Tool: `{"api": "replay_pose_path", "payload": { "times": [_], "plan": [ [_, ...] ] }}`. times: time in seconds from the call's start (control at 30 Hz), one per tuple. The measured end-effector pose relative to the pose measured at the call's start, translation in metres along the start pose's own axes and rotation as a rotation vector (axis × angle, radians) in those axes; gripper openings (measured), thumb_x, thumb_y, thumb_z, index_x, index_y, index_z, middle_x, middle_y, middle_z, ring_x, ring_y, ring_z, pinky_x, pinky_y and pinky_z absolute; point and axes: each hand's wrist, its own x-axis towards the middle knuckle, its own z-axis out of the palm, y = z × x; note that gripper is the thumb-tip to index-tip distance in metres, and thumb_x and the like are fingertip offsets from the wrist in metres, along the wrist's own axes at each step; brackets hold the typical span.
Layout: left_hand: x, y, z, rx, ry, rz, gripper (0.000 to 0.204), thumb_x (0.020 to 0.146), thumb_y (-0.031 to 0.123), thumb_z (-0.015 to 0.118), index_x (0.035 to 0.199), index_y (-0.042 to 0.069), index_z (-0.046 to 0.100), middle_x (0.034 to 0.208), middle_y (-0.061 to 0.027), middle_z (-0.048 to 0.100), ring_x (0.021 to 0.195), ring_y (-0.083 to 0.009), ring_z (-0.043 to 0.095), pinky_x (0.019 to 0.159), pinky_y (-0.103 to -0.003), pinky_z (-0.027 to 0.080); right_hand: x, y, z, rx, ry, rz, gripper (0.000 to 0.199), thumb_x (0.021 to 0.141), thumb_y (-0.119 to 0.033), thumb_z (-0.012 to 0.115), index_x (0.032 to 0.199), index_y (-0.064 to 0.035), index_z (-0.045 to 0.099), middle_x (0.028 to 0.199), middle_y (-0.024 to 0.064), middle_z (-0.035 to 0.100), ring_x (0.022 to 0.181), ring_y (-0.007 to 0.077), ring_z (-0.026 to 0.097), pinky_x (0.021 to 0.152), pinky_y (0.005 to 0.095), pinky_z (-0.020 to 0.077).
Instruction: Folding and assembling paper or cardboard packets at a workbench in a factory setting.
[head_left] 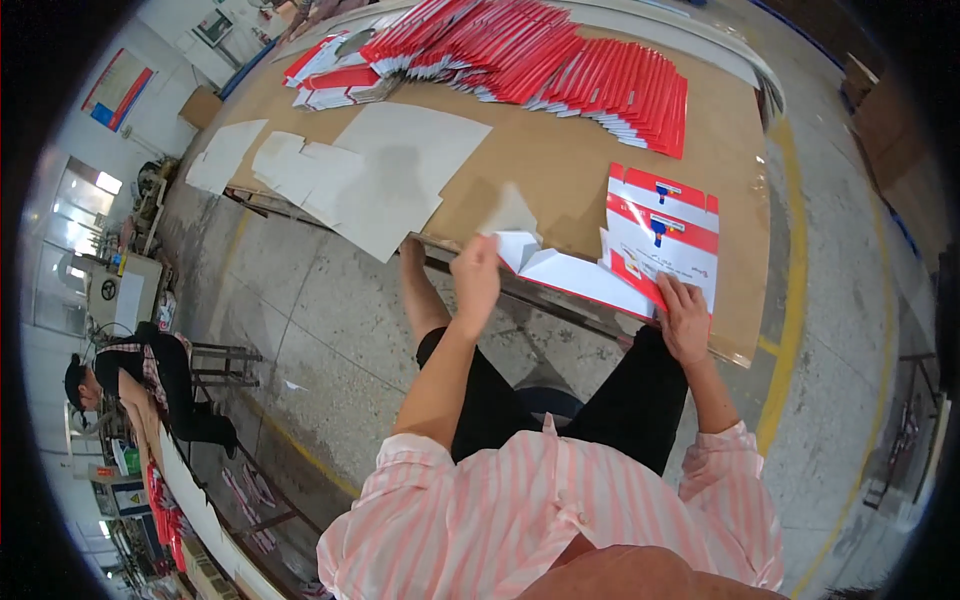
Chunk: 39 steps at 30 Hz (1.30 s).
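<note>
A partly folded red-and-white printed carton (683,262) lies at the near edge of the table. Its plain white inner side (585,277) faces up along a strip that runs toward my left hand. My left hand (475,280) is closed at the strip's left end, fingertips at a raised white flap (517,245). Over on the right, my right hand (684,318) holds the carton's near part, with its fingers bent over the printed panel. The thumb and the underside of that grip are partly hidden.
Many red-and-white folded cartons (530,50) stand in overlapping rows at the table's far side. Grey cardboard sheets (385,165) lie to the left, overhanging the edge of the brown-covered table (745,215). A co-worker (155,385) bends over another bench at the left.
</note>
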Motion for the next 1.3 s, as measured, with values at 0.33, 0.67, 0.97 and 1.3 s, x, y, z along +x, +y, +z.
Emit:
{"api": "replay_pose_path", "payload": {
  "times": [0.33,0.67,0.97,1.3],
  "plan": [
    [-0.026,0.02,0.04,1.093,-0.87,0.788,0.037,0.087,0.032,0.058,0.117,0.01,0.058,0.114,-0.016,0.056,0.1,-0.0346,0.056,0.079,-0.043,0.049,0.006,-0.01,-0.005,-0.158,-0.174,-0.025,0.048,0.086,-0.046,0.055,0.13,-0.0242,0.053,0.119,0.0133,0.05,0.102,0.0293,0.048,0.083,0.0408,0.0405],
    [-0.034,-0.032,0.056,1.094,-0.612,0.918,0.045,0.09,0.035,0.049,0.13,0.012,0.05,0.137,-0.0193,0.04,0.128,-0.0409,0.03,0.104,-0.049,0.024,0.0,-0.019,0.016,-0.161,-0.158,0.068,0.05,0.088,-0.051,0.049,0.132,-0.0259,0.05,0.136,0.0147,0.039,0.13,0.037,0.03,0.105,0.06,0.0213],
    [-0.01,-0.007,0.088,1.231,-0.988,0.865,0.033,0.084,0.026,0.054,0.115,0.015,0.062,0.11,-0.0131,0.056,0.098,-0.0349,0.053,0.079,-0.05,0.045,-0.047,-0.068,0.026,0.929,-0.036,0.443,0.026,0.08,-0.011,0.067,0.104,-0.0057,0.06,0.097,0.0082,0.061,0.088,0.0199,0.059,0.069,0.0301,0.0467],
    [0.041,0.023,-0.025,1.019,-0.626,0.582,0.032,0.084,0.022,0.059,0.11,0.004,0.06,0.102,-0.0187,0.06,0.095,-0.0372,0.056,0.082,-0.046,0.045,-0.045,0.066,-0.091,1.139,-0.345,0.9,0.037,0.081,-0.001,0.06,0.118,-0.0014,0.056,0.098,0.0052,0.066,0.091,0.0136,0.059,0.079,0.0292,0.0487]
  ]
}}
